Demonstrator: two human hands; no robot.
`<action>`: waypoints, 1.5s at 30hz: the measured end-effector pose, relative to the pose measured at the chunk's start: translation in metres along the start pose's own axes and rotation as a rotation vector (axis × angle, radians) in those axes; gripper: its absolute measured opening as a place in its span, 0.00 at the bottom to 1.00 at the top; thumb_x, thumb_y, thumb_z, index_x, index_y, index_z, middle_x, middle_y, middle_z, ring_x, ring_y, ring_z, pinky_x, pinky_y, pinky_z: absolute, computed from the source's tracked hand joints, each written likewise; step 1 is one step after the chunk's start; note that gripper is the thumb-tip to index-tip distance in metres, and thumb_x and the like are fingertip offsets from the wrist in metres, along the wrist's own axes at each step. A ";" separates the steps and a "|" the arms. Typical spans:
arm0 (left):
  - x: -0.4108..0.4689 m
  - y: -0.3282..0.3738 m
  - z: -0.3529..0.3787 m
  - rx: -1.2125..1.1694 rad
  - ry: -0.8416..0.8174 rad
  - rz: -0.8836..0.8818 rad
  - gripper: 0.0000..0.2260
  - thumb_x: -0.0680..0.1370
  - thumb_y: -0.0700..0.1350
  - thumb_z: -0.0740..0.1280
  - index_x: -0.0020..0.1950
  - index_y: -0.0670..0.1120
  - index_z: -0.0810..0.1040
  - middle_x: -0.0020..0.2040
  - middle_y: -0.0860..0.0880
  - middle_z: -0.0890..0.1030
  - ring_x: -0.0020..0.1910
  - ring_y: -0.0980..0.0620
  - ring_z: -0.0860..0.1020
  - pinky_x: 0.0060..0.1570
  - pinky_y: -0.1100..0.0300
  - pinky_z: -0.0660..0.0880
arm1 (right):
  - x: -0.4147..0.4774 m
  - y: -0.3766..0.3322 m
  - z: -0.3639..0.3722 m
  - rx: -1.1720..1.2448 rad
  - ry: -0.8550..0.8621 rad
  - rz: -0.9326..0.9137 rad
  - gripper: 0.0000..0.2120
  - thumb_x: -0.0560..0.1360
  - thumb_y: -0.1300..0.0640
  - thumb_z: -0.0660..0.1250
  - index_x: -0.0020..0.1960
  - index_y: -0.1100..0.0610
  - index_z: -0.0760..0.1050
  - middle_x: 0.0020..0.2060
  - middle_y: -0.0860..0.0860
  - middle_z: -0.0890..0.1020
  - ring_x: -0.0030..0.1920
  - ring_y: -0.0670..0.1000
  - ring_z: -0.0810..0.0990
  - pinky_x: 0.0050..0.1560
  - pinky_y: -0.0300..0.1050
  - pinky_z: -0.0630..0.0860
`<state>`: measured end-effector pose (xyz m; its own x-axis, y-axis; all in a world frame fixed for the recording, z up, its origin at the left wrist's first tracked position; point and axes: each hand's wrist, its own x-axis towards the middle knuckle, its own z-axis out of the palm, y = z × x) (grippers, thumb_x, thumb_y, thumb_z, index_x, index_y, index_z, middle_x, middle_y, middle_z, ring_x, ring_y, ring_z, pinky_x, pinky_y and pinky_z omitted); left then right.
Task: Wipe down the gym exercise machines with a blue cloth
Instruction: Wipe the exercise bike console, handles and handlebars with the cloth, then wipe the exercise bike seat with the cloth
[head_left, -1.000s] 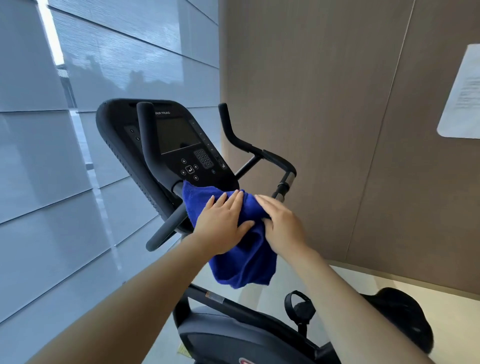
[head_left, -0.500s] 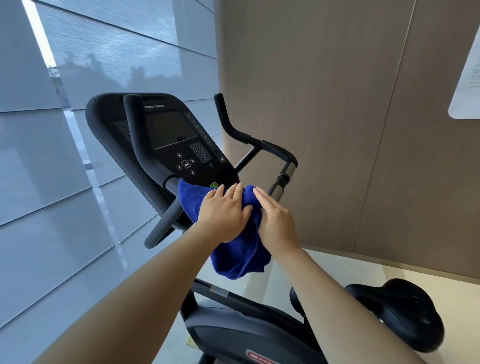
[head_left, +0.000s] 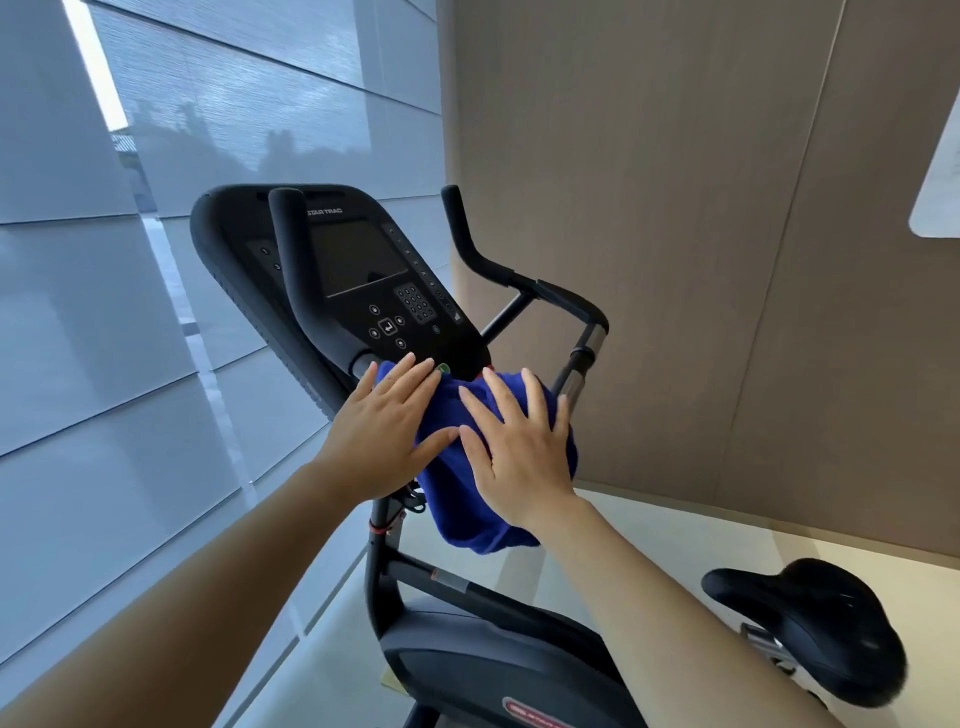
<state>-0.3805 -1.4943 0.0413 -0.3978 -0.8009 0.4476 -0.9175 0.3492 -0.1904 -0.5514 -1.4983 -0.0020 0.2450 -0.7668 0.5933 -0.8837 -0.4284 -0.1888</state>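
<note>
One blue cloth (head_left: 457, 499) draped below the console (head_left: 363, 280) of one exercise bike (head_left: 467, 639) — pressed flat by two hands: left hand (head_left: 384, 436) and right hand (head_left: 519, 447), fingers spread open, not gripping. One saddle (head_left: 821, 623) lower right.

Cloth (head_left: 457, 499) below console (head_left: 363, 280)

The left hand (head_left: 387, 434) and right hand (head_left: 522, 452) lie flat and cover much of the blue cloth (head_left: 457, 512). The cloth hides the bike part under it. A white paper (head_left: 943, 192) is cut off at the right edge. The bike's red label (head_left: 540, 713) runs off the bottom edge, too blurry to read.
</note>
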 end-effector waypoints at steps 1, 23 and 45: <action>0.001 -0.002 0.001 -0.009 -0.014 0.018 0.32 0.77 0.64 0.46 0.75 0.46 0.56 0.76 0.50 0.58 0.76 0.51 0.51 0.72 0.52 0.42 | 0.002 0.000 0.004 -0.042 0.032 0.025 0.23 0.78 0.42 0.45 0.70 0.44 0.63 0.73 0.49 0.63 0.73 0.58 0.54 0.68 0.67 0.51; 0.009 0.029 0.005 -0.313 0.141 0.161 0.14 0.80 0.49 0.57 0.62 0.49 0.77 0.62 0.52 0.78 0.64 0.53 0.72 0.63 0.63 0.64 | -0.002 0.006 0.003 0.031 0.410 0.058 0.16 0.78 0.51 0.53 0.37 0.57 0.71 0.34 0.50 0.77 0.40 0.53 0.75 0.39 0.47 0.69; 0.011 0.305 0.001 -0.705 -0.104 0.202 0.10 0.79 0.42 0.57 0.55 0.47 0.77 0.51 0.49 0.79 0.49 0.48 0.76 0.48 0.52 0.73 | -0.210 0.181 -0.135 0.063 0.331 0.341 0.11 0.76 0.49 0.61 0.45 0.54 0.77 0.43 0.48 0.75 0.43 0.49 0.73 0.43 0.49 0.71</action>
<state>-0.6643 -1.3972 -0.0125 -0.5888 -0.7180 0.3713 -0.6204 0.6959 0.3617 -0.8171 -1.3502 -0.0548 -0.2034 -0.6797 0.7047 -0.8634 -0.2149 -0.4565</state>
